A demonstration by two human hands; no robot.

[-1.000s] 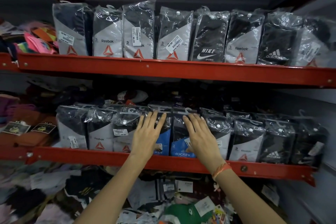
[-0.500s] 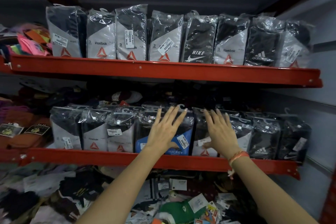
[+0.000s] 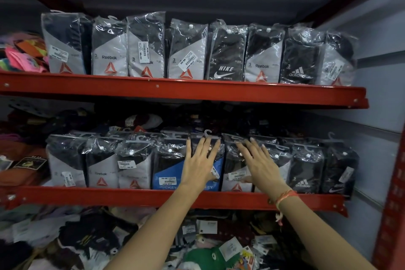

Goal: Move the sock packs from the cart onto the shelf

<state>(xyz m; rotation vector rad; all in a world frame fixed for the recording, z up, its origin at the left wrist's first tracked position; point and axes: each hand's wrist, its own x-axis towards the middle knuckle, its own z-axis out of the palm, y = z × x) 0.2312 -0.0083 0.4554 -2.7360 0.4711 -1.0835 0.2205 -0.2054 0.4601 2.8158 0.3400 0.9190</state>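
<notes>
Red steel shelf (image 3: 175, 92), two tiers, each with a row of upright plastic-wrapped sock packs (image 3: 135, 160) along the front edge. Upper tier: Reebok, Nike and Adidas packs. Lower tier: Reebok, two blue Jockey packs (image 3: 166, 171), Adidas. Left hand (image 3: 198, 165): flat, fingers spread, pressing the right-hand Jockey pack, gripping nothing. Right hand (image 3: 260, 165): flat and spread on the neighbouring Reebok pack (image 3: 234, 173). Orange thread band (image 3: 285, 196) on the right wrist.
</notes>
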